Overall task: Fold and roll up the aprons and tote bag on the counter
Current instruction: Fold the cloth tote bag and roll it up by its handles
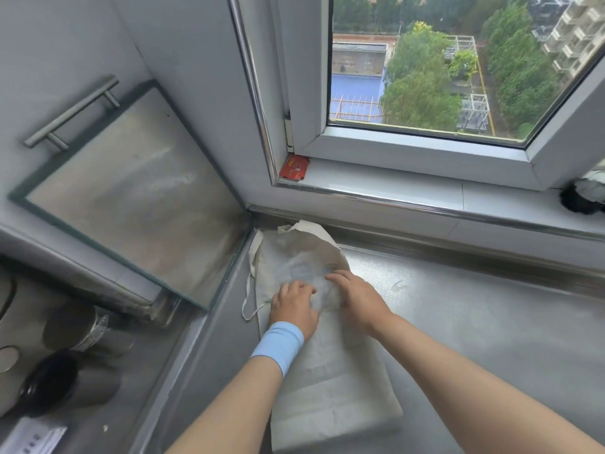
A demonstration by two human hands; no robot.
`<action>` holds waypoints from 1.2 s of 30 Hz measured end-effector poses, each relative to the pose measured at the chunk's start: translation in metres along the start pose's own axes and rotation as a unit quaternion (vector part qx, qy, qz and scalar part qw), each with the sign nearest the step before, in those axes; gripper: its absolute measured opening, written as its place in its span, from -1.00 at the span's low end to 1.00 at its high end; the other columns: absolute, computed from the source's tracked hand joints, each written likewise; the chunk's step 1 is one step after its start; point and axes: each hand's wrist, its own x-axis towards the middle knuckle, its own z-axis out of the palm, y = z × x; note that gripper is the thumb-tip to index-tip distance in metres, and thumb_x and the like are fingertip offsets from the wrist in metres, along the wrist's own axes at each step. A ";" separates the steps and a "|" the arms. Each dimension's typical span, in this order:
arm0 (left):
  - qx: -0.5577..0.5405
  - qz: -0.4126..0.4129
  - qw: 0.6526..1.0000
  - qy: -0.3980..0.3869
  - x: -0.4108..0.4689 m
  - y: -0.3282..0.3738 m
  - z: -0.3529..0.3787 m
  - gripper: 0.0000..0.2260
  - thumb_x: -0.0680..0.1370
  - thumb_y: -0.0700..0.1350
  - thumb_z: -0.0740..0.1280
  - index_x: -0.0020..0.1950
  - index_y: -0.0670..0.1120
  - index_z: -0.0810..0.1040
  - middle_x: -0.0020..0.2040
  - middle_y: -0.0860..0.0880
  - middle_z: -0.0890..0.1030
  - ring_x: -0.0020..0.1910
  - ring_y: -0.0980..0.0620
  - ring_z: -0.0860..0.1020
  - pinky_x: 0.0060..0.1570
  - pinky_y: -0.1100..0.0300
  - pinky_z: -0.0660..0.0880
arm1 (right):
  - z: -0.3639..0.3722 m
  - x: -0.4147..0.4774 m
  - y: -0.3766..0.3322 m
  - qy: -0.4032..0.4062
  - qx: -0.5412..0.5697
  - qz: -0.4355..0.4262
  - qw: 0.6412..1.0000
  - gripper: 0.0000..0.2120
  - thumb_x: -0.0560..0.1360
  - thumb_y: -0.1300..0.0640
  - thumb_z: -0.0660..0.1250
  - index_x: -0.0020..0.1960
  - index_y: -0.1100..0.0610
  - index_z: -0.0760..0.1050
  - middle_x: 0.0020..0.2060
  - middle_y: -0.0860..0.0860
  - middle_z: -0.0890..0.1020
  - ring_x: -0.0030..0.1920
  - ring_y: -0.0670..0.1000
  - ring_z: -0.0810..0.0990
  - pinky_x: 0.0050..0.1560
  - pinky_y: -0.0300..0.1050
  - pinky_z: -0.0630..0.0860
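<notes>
While the steel counter (474, 322) fills the lower right, a window (425, 77) above it looks out on trees and rooftops, and a glass panel (131, 198) leans against the wall to the left. Lower left, dark cylindrical containers (65, 371) stand on a lower surface, blurred.

On the counter lies the cream bag (327, 388), stretched from the near edge toward the corner under the sill (425, 194). Its near part looks folded into a flat strip; the far part is rumpled, with a faint blue print, and its straps (252, 290) trail off to the left.

Both hands rest on the bag's middle, side by side and nearly touching. The left hand (293, 309), with a light blue wristband (278, 347), has its fingers bent, bunching cloth under them. The right hand (357, 299) lies palm down with fingers curled onto the fabric; whether it pinches or only presses, I cannot tell.

A small red box (294, 168) sits at the sill's left end, and a dark object (582, 194) at its right end.
</notes>
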 end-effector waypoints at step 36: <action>-0.404 -0.294 0.857 -0.129 0.072 -0.073 -0.098 -0.84 0.49 -0.15 0.21 -0.27 -0.12 0.50 -0.36 -0.10 0.47 -0.51 -0.02 0.39 -0.47 0.32 0.27 | -0.014 0.120 -0.035 -0.061 -0.331 -0.087 0.938 -0.65 0.55 0.25 0.26 0.30 0.01 0.44 0.11 0.07 0.50 -0.01 0.17 0.60 -0.07 0.03 0.55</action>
